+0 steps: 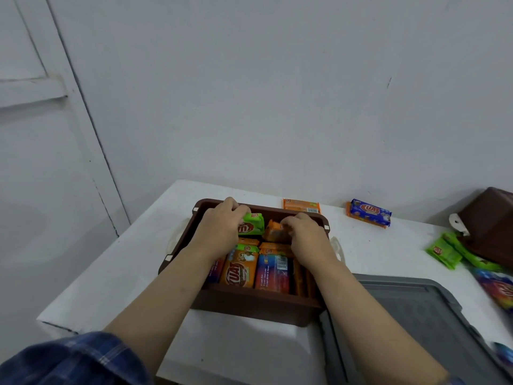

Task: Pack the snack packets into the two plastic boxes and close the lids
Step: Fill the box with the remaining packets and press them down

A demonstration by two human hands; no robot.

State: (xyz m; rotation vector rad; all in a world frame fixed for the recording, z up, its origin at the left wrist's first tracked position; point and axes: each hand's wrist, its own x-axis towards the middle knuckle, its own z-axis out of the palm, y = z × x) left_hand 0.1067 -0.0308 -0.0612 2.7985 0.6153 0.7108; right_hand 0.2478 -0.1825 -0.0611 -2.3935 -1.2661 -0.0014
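A brown plastic box [258,307] stands open in the middle of the white table, holding several orange, blue and green snack packets. My left hand [222,226] reaches into its far left part and grips a green packet [251,225]. My right hand [308,234] is in the far right part, fingers closed on an orange packet [273,232]. A second brown box [491,226] lies tipped at the right edge. A grey lid [410,323] lies flat to the right of the open box.
Loose packets lie on the table [116,273]: an orange one [301,205] behind the box, a blue one [370,212] further right, green ones [447,251] by the tipped box, a colourful one [497,287] at the right edge. The wall is close behind.
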